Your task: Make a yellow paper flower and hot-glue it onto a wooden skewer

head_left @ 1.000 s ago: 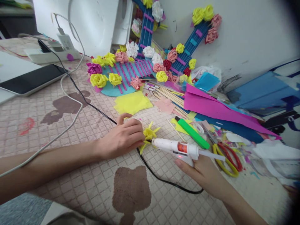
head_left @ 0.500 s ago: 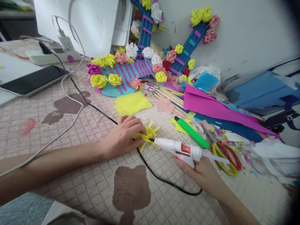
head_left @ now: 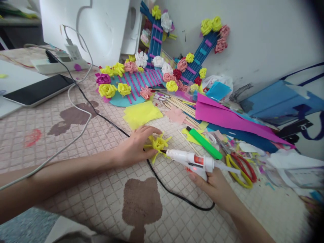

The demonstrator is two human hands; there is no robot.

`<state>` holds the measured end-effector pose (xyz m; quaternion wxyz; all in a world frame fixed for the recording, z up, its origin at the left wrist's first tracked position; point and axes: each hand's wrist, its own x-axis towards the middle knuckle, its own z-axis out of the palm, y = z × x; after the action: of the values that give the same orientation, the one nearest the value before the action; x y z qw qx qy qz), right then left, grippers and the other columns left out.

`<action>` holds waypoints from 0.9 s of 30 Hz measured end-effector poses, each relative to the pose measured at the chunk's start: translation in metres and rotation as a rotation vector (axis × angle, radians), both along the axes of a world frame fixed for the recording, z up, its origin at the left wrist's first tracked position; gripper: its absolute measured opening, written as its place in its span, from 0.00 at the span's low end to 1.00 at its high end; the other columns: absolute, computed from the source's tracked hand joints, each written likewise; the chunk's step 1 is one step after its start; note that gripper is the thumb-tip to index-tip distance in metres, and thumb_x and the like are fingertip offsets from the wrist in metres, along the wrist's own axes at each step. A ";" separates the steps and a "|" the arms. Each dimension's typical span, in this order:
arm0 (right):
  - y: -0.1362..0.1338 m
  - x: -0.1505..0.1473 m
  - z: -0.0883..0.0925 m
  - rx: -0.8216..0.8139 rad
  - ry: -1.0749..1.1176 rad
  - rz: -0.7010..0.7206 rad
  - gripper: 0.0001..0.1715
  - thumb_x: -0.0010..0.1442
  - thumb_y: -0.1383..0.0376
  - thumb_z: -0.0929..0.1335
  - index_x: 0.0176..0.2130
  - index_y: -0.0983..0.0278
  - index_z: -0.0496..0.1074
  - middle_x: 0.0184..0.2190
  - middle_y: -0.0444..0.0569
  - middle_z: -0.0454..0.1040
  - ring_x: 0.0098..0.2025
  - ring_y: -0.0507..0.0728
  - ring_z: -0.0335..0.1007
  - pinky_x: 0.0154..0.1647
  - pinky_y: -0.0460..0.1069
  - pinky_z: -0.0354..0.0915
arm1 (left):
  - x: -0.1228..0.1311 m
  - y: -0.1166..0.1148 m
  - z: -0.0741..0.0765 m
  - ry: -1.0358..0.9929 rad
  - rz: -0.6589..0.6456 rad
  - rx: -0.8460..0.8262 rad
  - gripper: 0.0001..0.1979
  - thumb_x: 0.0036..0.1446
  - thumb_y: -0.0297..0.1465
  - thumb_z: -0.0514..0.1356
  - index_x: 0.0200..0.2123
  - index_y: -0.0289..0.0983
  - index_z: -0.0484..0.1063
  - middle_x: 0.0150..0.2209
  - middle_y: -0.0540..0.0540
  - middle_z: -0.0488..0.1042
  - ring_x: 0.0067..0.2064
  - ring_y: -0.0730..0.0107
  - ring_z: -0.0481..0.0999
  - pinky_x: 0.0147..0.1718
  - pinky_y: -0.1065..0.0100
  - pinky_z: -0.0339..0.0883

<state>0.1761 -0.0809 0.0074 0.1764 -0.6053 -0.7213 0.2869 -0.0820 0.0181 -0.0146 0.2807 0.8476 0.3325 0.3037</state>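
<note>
A yellow paper flower (head_left: 158, 144) with pointed strips lies on the patterned cloth. Around its left side is my left hand (head_left: 138, 143), thumb and fingers parted; the thumb is at the flower's lower edge, and I cannot tell whether it touches. My right hand (head_left: 215, 187) is wrapped round the handle of a white glue gun (head_left: 188, 158), whose red light is lit. The dark nozzle points left, right at the flower's lower right edge. A clear glue stick (head_left: 226, 167) juts from the gun's back. The gun's black cord (head_left: 177, 195) loops below both hands.
Beyond the hands lie yellow sheets (head_left: 143, 114), a green cutter (head_left: 205, 143), scissors (head_left: 240, 168), wooden sticks (head_left: 181, 104) and a magenta sheet (head_left: 227, 119). Flower-covered blue guitar shapes (head_left: 136, 84) stand behind. A phone (head_left: 39, 90) and power strip (head_left: 55, 65) are at left.
My left fingers have lifted and spread from their closed grip on the yellow flower. The glue gun's nozzle stays by the flower, and the view has shifted slightly.
</note>
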 end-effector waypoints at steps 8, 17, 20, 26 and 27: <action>-0.001 0.001 -0.007 0.071 0.075 -0.007 0.15 0.61 0.56 0.62 0.36 0.62 0.72 0.23 0.45 0.71 0.28 0.56 0.68 0.26 0.47 0.64 | 0.004 0.001 0.001 0.049 0.043 -0.078 0.20 0.50 0.28 0.60 0.48 0.38 0.65 0.47 0.44 0.71 0.50 0.60 0.69 0.51 0.57 0.62; 0.002 0.002 -0.005 0.082 0.146 -0.106 0.17 0.58 0.53 0.63 0.32 0.64 0.70 0.18 0.42 0.65 0.21 0.52 0.60 0.20 0.45 0.58 | 0.002 0.002 -0.003 0.002 0.068 -0.049 0.21 0.50 0.28 0.60 0.49 0.37 0.63 0.47 0.44 0.71 0.48 0.63 0.70 0.48 0.60 0.64; 0.004 0.004 -0.007 0.072 0.166 -0.164 0.19 0.57 0.52 0.63 0.32 0.65 0.70 0.17 0.42 0.64 0.19 0.51 0.59 0.18 0.45 0.57 | -0.001 0.005 -0.003 0.002 0.101 0.006 0.21 0.50 0.27 0.60 0.49 0.37 0.63 0.46 0.44 0.71 0.47 0.63 0.70 0.47 0.61 0.64; 0.018 0.005 -0.018 0.169 0.091 -0.281 0.21 0.56 0.51 0.64 0.30 0.66 0.72 0.17 0.44 0.67 0.20 0.53 0.61 0.20 0.47 0.58 | -0.009 0.012 -0.003 0.010 0.160 0.075 0.22 0.51 0.27 0.59 0.50 0.39 0.61 0.45 0.45 0.71 0.49 0.60 0.69 0.47 0.57 0.63; 0.022 0.004 -0.019 0.206 0.064 -0.287 0.21 0.56 0.51 0.64 0.31 0.66 0.72 0.18 0.45 0.68 0.21 0.53 0.62 0.20 0.47 0.59 | -0.010 0.013 -0.003 0.007 0.174 0.080 0.22 0.51 0.27 0.59 0.50 0.39 0.60 0.45 0.45 0.71 0.48 0.60 0.69 0.47 0.57 0.63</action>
<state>0.1800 -0.0585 -0.0115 0.2998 -0.6712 -0.6470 0.2025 -0.0917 0.0314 -0.0174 0.2181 0.8270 0.3936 0.3370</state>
